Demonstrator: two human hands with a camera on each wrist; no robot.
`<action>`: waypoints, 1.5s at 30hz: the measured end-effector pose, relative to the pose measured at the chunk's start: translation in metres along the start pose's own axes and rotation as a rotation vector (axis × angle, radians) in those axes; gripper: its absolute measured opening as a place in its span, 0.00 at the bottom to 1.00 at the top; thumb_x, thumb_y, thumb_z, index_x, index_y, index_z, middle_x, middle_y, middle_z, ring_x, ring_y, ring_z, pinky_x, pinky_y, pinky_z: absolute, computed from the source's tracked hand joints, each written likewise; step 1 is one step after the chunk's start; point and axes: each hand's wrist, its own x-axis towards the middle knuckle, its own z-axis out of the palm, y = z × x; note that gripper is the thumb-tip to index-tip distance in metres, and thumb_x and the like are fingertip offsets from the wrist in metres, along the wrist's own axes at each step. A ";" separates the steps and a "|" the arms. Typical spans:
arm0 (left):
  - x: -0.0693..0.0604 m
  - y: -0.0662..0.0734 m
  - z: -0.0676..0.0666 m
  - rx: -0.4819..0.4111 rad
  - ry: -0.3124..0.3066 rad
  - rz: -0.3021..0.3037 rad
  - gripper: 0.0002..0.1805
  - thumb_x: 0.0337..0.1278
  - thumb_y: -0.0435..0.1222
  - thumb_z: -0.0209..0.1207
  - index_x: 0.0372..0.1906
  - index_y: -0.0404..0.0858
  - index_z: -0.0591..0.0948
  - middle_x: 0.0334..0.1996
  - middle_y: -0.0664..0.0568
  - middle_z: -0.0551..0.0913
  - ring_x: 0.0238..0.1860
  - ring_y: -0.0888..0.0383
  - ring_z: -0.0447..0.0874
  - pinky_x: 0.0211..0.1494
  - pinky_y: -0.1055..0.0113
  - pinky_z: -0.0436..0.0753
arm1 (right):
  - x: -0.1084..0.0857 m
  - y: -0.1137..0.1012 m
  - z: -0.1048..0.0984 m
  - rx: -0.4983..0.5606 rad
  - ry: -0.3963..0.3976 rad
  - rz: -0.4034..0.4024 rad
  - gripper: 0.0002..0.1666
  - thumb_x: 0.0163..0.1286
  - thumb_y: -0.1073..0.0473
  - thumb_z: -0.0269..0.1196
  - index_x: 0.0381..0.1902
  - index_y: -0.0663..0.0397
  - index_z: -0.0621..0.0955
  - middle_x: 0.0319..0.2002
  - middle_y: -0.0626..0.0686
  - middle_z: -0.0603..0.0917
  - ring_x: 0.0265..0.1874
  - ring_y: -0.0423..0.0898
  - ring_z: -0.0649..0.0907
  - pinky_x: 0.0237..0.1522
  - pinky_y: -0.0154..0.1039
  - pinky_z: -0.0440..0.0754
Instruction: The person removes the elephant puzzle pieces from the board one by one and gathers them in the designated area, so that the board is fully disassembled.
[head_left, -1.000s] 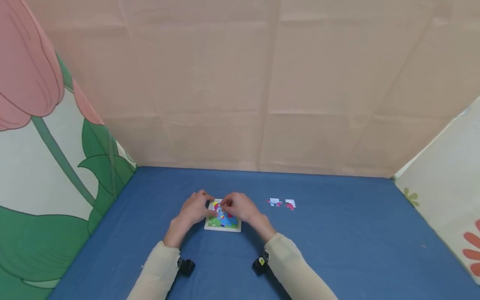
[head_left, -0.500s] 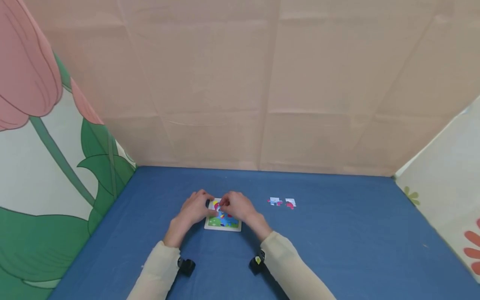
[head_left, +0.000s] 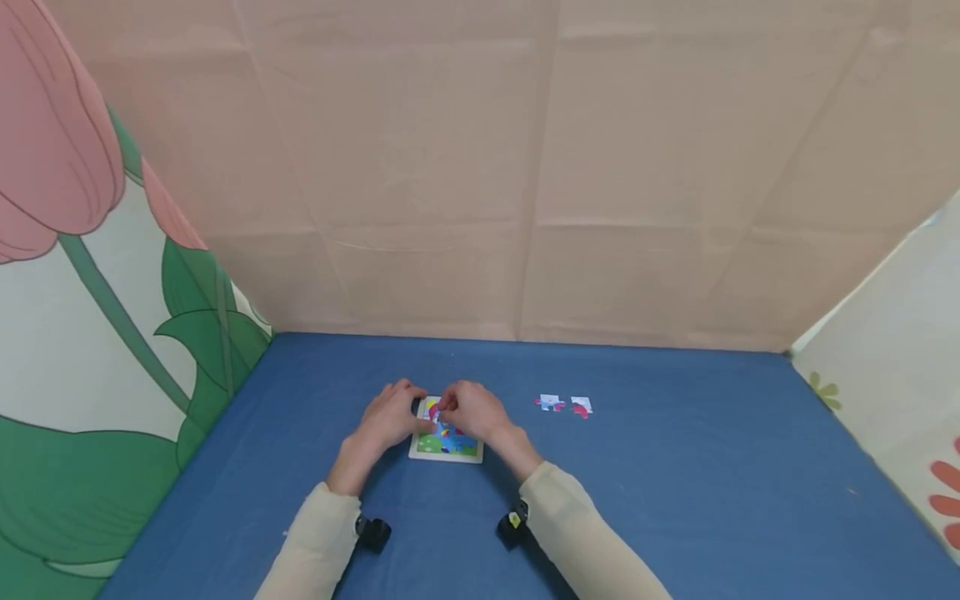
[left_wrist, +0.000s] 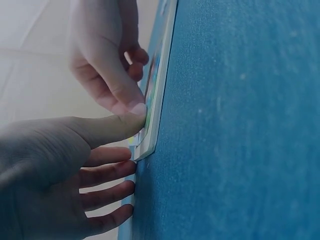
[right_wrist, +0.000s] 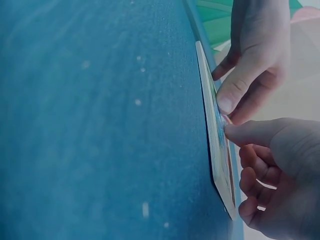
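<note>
On the table lies a small framed jigsaw puzzle (head_left: 447,445) with a colourful picture and a pale border. At its left edge my left hand (head_left: 388,416) holds it, thumb on the picture and fingers along the outside, touching the table in the left wrist view. My right hand (head_left: 480,413) reaches over the upper part of the puzzle, fingers curled. Its thumb and forefinger pinch a puzzle piece down at the picture, largely hidden by the fingertips. Both thumbs nearly meet on the picture in the right wrist view, where the puzzle frame (right_wrist: 216,155) appears edge-on.
Two loose puzzle pieces lie to the right of the puzzle, a pale blue and pink one (head_left: 550,403) and a white and pink one (head_left: 581,407). A blue cloth (head_left: 675,483) covers the table. A beige backdrop (head_left: 525,167) rises behind.
My right forearm has shifted slightly left, its fingertips staying over the same part of the puzzle. The left hand, the puzzle and the loose pieces hold their places.
</note>
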 end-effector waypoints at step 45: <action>-0.002 -0.007 0.002 -0.015 0.001 -0.037 0.32 0.49 0.49 0.73 0.60 0.41 0.82 0.57 0.45 0.77 0.58 0.46 0.72 0.61 0.48 0.73 | -0.020 0.042 -0.036 0.006 0.179 0.064 0.05 0.63 0.57 0.69 0.36 0.49 0.87 0.29 0.45 0.82 0.27 0.40 0.77 0.27 0.35 0.74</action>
